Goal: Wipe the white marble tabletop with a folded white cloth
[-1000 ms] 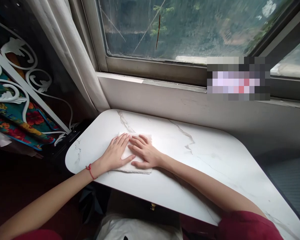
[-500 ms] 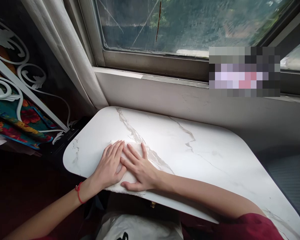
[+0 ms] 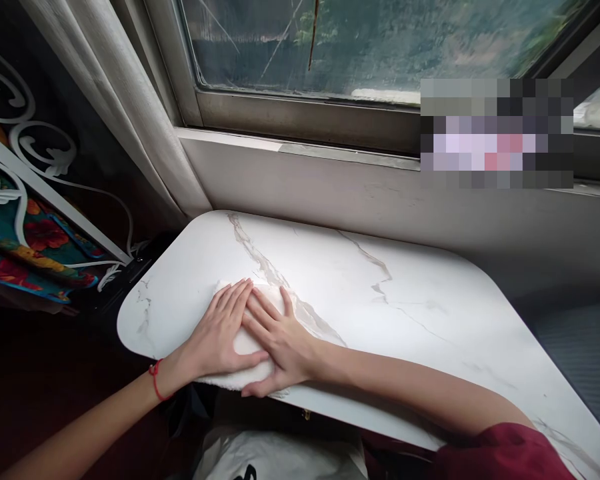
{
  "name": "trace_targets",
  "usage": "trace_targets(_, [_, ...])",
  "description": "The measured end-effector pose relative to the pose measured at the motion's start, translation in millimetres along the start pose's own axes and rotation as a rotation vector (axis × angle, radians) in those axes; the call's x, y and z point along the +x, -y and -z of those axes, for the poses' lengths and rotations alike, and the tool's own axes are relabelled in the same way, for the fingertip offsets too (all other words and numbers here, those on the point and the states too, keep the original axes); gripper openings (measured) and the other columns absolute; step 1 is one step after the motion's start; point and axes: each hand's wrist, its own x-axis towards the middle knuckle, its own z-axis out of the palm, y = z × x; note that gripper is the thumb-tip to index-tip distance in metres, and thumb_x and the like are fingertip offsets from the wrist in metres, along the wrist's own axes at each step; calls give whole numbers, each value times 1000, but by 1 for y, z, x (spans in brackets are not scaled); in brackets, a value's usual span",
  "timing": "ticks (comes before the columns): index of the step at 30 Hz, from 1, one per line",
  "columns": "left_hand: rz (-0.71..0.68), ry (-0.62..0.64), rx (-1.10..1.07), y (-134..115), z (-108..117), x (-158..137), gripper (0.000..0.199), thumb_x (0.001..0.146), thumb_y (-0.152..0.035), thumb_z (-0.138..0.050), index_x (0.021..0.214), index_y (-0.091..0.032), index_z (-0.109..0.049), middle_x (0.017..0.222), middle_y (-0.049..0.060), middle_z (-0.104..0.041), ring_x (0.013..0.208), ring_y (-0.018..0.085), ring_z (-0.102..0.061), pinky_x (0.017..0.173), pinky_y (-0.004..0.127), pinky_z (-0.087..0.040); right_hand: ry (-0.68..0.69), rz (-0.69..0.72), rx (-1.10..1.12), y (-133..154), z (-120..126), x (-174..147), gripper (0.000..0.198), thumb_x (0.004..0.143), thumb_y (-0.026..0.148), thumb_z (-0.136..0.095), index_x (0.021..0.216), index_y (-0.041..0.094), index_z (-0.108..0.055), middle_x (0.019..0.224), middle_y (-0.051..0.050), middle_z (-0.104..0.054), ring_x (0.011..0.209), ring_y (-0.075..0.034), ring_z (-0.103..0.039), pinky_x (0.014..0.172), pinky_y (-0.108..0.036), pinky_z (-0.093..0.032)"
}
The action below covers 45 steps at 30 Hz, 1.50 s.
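A folded white cloth [image 3: 247, 343] lies on the white marble-patterned tabletop [image 3: 420, 300], at its near edge left of the middle. My left hand [image 3: 223, 331], with a red string bracelet [image 3: 155, 379] at its wrist, rests flat on the left part of the cloth, fingers stretched out. My right hand [image 3: 279, 339] lies flat on the right part, its fingers spread. The fingertips of both hands meet near the cloth's far side, and my left thumb reaches across to the right hand. Much of the cloth is hidden beneath my hands.
Behind the table stand a low wall and a window [image 3: 370, 47] with a metal frame. A pale curtain [image 3: 115, 100] hangs at the left, beside a white scrolled metal frame [image 3: 55, 193] and floral fabric [image 3: 40, 247]. A dark ribbed surface [image 3: 580, 353] is at the right.
My left thumb has moved right, onto the right hand. The cloth's near left corner sits slightly further left. Both hands stay flat on the cloth, and the view has shifted slightly.
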Motion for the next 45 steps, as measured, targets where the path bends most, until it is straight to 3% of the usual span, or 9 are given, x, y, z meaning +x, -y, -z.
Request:
trace_targets(4, [39, 9, -26, -2, -3, 15, 126, 71, -83, -60, 160, -7, -15, 163, 24, -28, 151, 39, -28, 123, 57, -25, -17, 12, -5, -14, 3, 1, 120, 75, 80, -61, 162, 9, -17, 166, -23, -16, 155, -42, -10, 116, -77, 2])
trace_targets(11, [89, 13, -82, 12, -16, 89, 117, 71, -84, -58, 155, -8, -30, 161, 23, -34, 150, 37, -30, 125, 54, -20, 41, -74, -36, -82, 17, 12, 107, 76, 76, -65, 158, 15, -33, 165, -21, -23, 154, -42, -16, 115, -76, 2])
trace_targets(18, [16, -21, -136, 25, -35, 178, 104, 72, -73, -69, 148, -10, -38, 156, 22, -41, 148, 36, -33, 124, 51, -22, -44, -149, -53, -157, 35, 11, 91, 81, 73, -64, 152, 21, -43, 162, -19, -33, 152, -42, -23, 115, -74, -5])
trace_targets(23, [9, -89, -148, 28, -42, 216, 96, 68, -70, -76, 139, -11, -47, 154, 24, -37, 145, 38, -32, 121, 50, -28, -110, -188, -75, -192, 42, 7, 85, 82, 74, -61, 148, 21, -48, 159, -18, -39, 151, -40, -27, 118, -71, -5])
trace_targets(28, [-25, -119, -138, 27, -48, 239, 83, 71, -65, -75, 132, -14, -53, 136, 17, -51, 127, 35, -47, 114, 48, -36, -136, -224, -84, -210, 46, 3, 83, 83, 73, -60, 146, 22, -49, 158, -18, -41, 150, -41, -28, 118, -70, -7])
trace_targets(36, [-44, -116, -108, 25, -56, 267, 77, 74, -62, -74, 131, -14, -54, 135, 15, -54, 123, 34, -49, 111, 46, -37, -162, -291, -74, -230, 52, -3, 80, 83, 76, -57, 142, 22, -52, 153, -16, -47, 147, -40, -32, 118, -70, -8])
trace_targets(45, [-80, -102, -109, 29, -60, 273, 78, 77, -68, -65, 132, -14, -53, 138, 17, -53, 124, 36, -50, 111, 48, -36, -170, -331, -145, -223, 54, -5, 76, 85, 73, -57, 140, 22, -53, 154, -15, -47, 146, -38, -34, 119, -66, -12])
